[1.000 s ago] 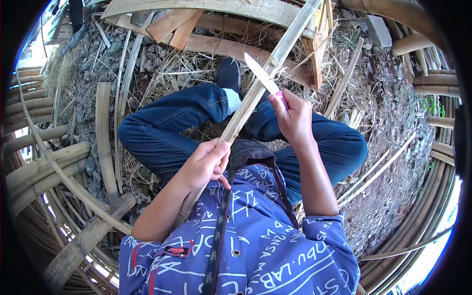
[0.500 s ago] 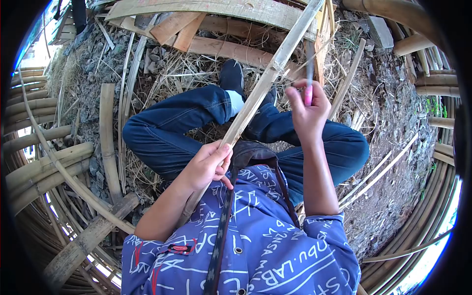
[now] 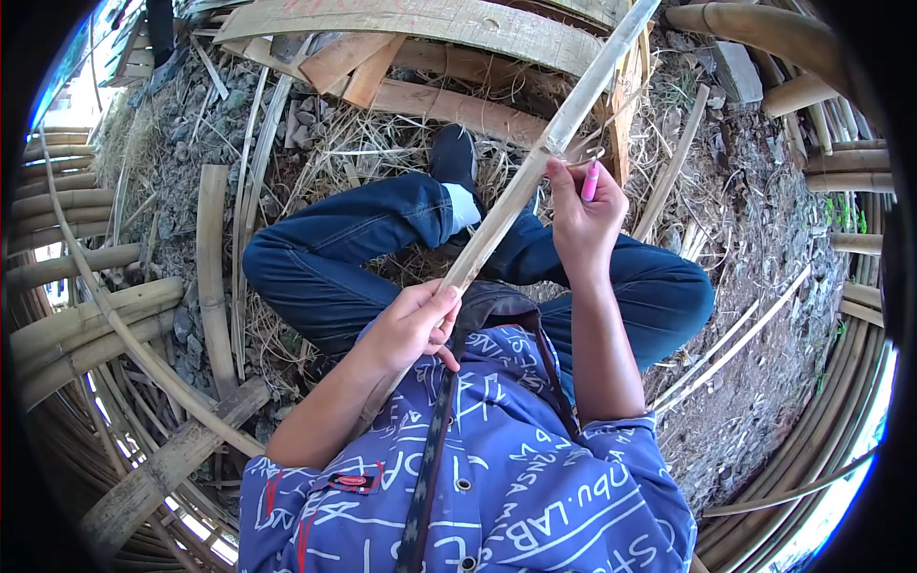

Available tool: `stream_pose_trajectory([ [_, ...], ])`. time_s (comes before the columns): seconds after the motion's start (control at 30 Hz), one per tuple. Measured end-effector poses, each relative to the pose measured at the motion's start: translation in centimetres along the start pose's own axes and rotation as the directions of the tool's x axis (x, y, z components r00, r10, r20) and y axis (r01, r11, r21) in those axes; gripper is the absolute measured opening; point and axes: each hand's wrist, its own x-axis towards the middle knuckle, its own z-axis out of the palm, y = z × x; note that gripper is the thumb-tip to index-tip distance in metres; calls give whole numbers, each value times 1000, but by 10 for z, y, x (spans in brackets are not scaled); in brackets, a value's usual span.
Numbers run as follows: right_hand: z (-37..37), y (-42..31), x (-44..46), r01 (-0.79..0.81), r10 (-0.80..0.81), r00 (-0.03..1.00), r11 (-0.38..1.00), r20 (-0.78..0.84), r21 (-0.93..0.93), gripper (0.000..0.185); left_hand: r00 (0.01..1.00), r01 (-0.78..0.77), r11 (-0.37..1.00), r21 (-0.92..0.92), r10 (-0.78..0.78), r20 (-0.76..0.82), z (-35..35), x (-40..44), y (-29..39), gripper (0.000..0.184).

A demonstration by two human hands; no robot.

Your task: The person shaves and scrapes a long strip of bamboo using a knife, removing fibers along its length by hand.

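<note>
A long split bamboo strip (image 3: 506,210) runs slantwise from my lap up past my feet. My left hand (image 3: 418,327) is closed around its lower part, thumb on top, close to my belly. Higher up, beside a node of the strip, my right hand (image 3: 590,224) grips a knife (image 3: 590,180) by its pink handle. The blade is mostly hidden or blurred near the strip, so I cannot tell exactly where its edge touches. Thin curled shavings show by the node.
Wide bamboo slats (image 3: 430,24) and short reddish wood pieces (image 3: 373,72) lie beyond my feet. A bamboo pole (image 3: 212,267) rests at my left. Shavings and stones cover the ground. Bent bamboo bundles (image 3: 831,420) curve around the right side.
My right hand has turned and come in toward the strip, bringing the knife from upright beside it to the node. The left hand keeps its hold, shifted slightly with the strip.
</note>
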Motion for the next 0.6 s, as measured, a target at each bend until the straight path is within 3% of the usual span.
stream_pose_trajectory([
  [0.13,3,1,-1,-35,35,999,999,-29,12,25,1000,7,1000,-13,-7,10,1,-1,0,30],
  [0.27,-17,11,22,23,6,961,995,-275,102,30,1000,0,1000,-12,0,-2,-5,-2,-6,32],
  [0.3,-26,2,31,12,35,957,987,-288,160,31,1000,-11,1000,-2,11,-7,-9,-4,-7,32],
  [0.53,-79,11,49,-34,57,961,996,-270,88,30,1000,-11,1000,-1,11,-28,-10,-4,-1,32],
  [0.6,-85,9,42,-289,369,916,880,-159,376,23,1000,-11,1000,-9,11,-5,-10,-5,0,32],
])
